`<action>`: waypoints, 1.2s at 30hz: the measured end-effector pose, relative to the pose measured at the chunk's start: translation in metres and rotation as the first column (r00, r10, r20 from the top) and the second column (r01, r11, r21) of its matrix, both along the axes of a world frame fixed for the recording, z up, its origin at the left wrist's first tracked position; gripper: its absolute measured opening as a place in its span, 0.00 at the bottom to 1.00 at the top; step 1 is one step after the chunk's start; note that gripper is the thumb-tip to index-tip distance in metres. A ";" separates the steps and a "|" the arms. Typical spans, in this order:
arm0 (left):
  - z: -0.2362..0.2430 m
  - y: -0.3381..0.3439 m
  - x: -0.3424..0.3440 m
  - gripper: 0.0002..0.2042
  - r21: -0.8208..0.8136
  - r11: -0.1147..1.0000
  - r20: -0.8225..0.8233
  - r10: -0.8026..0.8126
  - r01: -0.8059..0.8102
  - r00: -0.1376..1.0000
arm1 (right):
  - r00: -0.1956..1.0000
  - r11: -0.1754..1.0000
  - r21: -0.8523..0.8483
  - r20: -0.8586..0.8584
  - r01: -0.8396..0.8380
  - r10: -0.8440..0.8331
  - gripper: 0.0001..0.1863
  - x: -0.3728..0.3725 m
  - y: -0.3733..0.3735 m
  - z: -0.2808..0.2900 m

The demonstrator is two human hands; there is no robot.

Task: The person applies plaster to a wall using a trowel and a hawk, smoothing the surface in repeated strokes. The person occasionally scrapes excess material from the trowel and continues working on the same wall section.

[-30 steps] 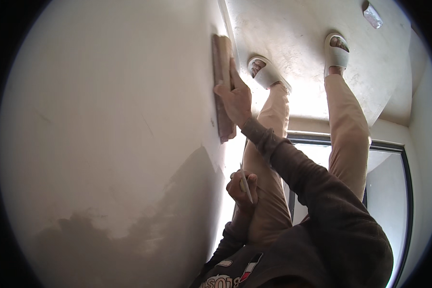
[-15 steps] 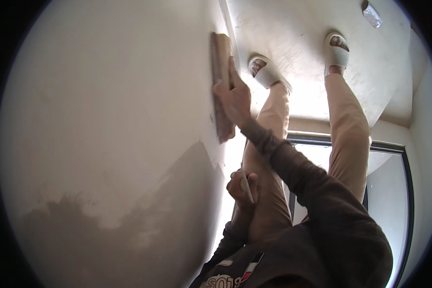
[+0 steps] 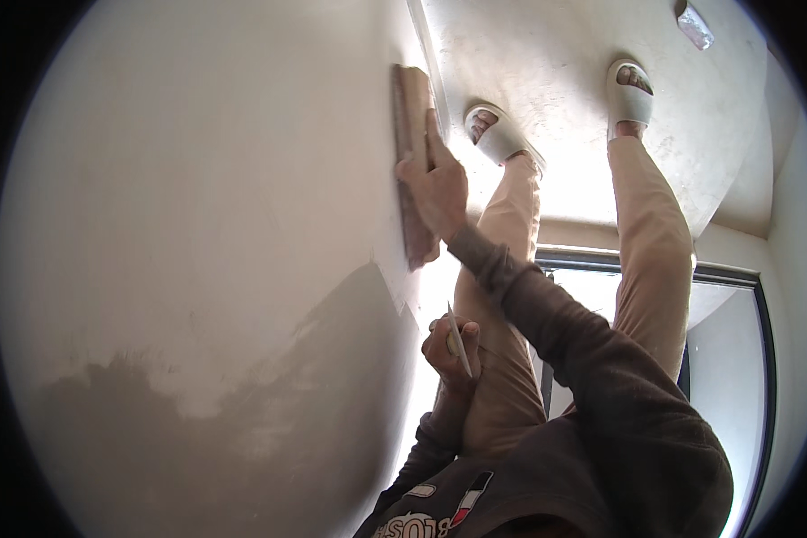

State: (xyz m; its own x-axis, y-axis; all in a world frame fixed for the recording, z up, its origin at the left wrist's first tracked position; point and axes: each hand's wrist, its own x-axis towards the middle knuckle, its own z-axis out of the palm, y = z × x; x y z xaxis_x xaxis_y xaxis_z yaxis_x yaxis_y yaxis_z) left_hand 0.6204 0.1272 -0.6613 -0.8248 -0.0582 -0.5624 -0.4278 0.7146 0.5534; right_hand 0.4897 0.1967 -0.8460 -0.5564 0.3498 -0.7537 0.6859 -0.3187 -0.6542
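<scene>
My right hand [image 3: 436, 195] is wrapped round a long, flat brownish plastering trowel [image 3: 414, 117], with one finger stretched along it. The trowel lies lengthwise against the pale wall [image 3: 197, 206] on my left. Lower down, close to my left thigh, my left hand [image 3: 450, 351] is closed round a thin, pale flat scraper [image 3: 460, 345] seen nearly edge-on. Its handle is mostly hidden in the fingers. A darker, ragged-edged patch [image 3: 224, 448] covers the lower part of the wall in view.
My feet in pale slides [image 3: 502, 134] stand apart on the light floor [image 3: 547, 54]. A small whitish, cylinder-like object [image 3: 694, 25] lies on the floor at the far right. A dark-framed opening [image 3: 726, 278] is behind my legs, with another wall to the right.
My right hand and the trowel have shifted very slightly along the wall toward me. The scraper in my left hand has tilted a little; that hand stays nearly in place.
</scene>
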 end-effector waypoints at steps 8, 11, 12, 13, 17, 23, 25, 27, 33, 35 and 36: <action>0.006 -0.001 0.012 0.15 -0.015 1.000 -0.008 0.013 -0.013 1.000 | 1.000 0.999 -0.047 -0.004 0.014 -0.014 0.47 -0.049 0.031 -0.042; -0.006 -0.002 0.013 0.14 0.002 1.000 -0.017 -0.013 0.013 1.000 | 0.973 1.000 -0.011 0.229 -0.013 0.015 0.47 0.013 0.003 -0.101; -0.003 -0.004 0.016 0.14 -0.010 1.000 -0.010 -0.011 0.010 1.000 | 0.962 0.997 -0.047 0.267 -0.054 0.065 0.47 0.033 -0.010 -0.099; 0.001 -0.006 0.017 0.14 -0.028 1.000 0.002 -0.009 0.009 1.000 | 0.946 0.992 -0.083 0.302 -0.096 0.117 0.47 0.048 -0.019 -0.089; 0.005 -0.006 0.021 0.15 -0.046 0.999 -0.032 0.018 -0.019 0.999 | 0.994 0.988 -0.151 0.103 0.039 -0.023 0.45 0.027 -0.020 -0.037; 0.005 -0.004 0.023 0.14 0.007 0.998 -0.029 0.061 -0.061 0.998 | 0.999 0.997 -0.060 0.028 -0.041 0.042 0.44 -0.026 0.015 -0.065; 0.002 -0.002 0.017 0.13 0.015 0.999 -0.022 0.031 -0.031 0.999 | 0.995 0.993 -0.114 0.098 0.011 0.000 0.44 -0.005 0.010 -0.092; -0.002 -0.001 0.012 0.13 0.027 0.999 -0.018 -0.018 0.019 1.000 | 0.967 0.987 0.094 0.232 -0.127 0.103 0.48 0.036 -0.012 -0.117; 0.006 0.000 0.021 0.13 -0.007 0.995 0.036 0.102 -0.102 0.994 | 0.998 0.986 -0.156 0.032 0.049 -0.045 0.46 0.008 -0.006 0.007; 0.009 0.005 0.017 0.13 -0.006 0.994 0.067 0.105 -0.105 0.992 | 0.995 0.994 -0.112 -0.098 0.017 -0.028 0.46 -0.022 0.017 0.023; 0.007 0.006 0.014 0.13 0.001 0.994 0.079 0.105 -0.105 0.991 | 0.991 0.997 -0.079 -0.131 0.021 -0.031 0.46 -0.041 0.025 0.029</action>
State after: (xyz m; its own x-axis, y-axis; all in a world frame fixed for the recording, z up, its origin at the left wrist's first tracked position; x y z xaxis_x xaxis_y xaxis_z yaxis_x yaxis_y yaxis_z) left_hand 0.6341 0.1329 -0.6541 -0.7677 -0.1393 -0.6255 -0.5426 0.6607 0.5187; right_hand 0.4491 0.2219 -0.8171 -0.6440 0.3089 -0.6999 0.5863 -0.3884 -0.7109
